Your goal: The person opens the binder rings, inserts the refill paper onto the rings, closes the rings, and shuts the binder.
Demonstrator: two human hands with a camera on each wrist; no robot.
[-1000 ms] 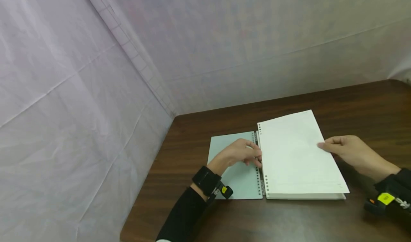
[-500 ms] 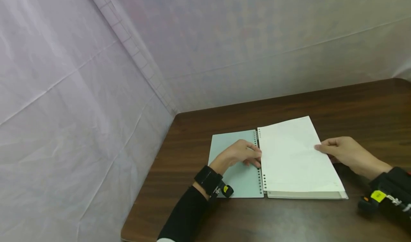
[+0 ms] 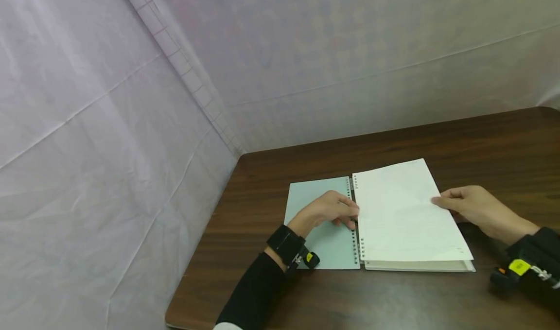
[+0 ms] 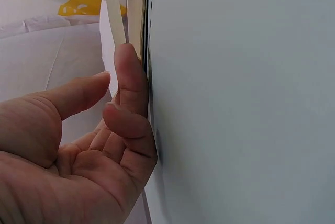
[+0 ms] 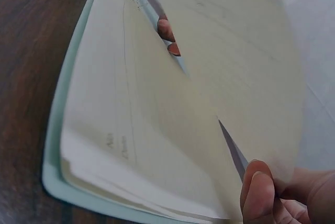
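Head view: right hand (image 3: 472, 208) pinches page (image 3: 402, 213), fingertips hidden; left hand (image 3: 328, 211) curled at binder rings (image 3: 353, 223).

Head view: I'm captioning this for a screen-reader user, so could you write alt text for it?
An open ring-bound notebook lies on a dark wooden table. The left hand rests with curled fingers at the ring spine, over the pale green cover, and the right hand pinches the right edge of the top sheet. Pale sheeting forms the backdrop.
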